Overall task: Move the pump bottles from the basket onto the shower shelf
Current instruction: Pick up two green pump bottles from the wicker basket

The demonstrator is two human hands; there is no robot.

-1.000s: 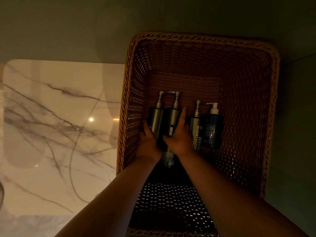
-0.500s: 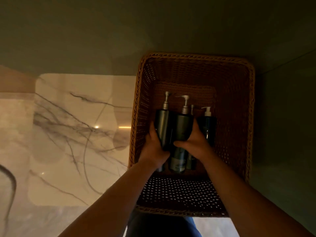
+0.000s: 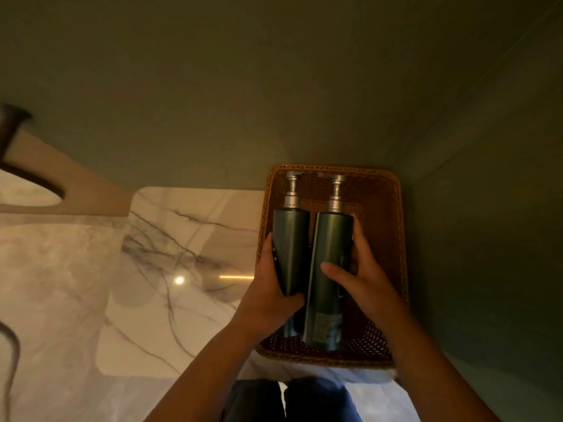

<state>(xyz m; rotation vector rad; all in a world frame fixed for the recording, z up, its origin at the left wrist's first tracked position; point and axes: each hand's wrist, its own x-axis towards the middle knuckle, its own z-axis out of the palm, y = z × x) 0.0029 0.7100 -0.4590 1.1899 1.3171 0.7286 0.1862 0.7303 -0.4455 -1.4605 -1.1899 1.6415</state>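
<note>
As I look down through the head camera, the left hand (image 3: 269, 289) grips the left pump bottle (image 3: 291, 248) round its lower body, thumb across the front. The right hand (image 3: 364, 283) grips the right pump bottle (image 3: 330, 269), fingers curled round its far side. Both dark bottles lie side by side, nearly touching, with their silver pumps pointing away from me, over the woven basket (image 3: 399, 239) (the light is dim, so I cannot tell whether their bases touch its floor). The basket sits close to the wall (image 3: 274, 86), beside a marble surface (image 3: 158, 269).
</note>
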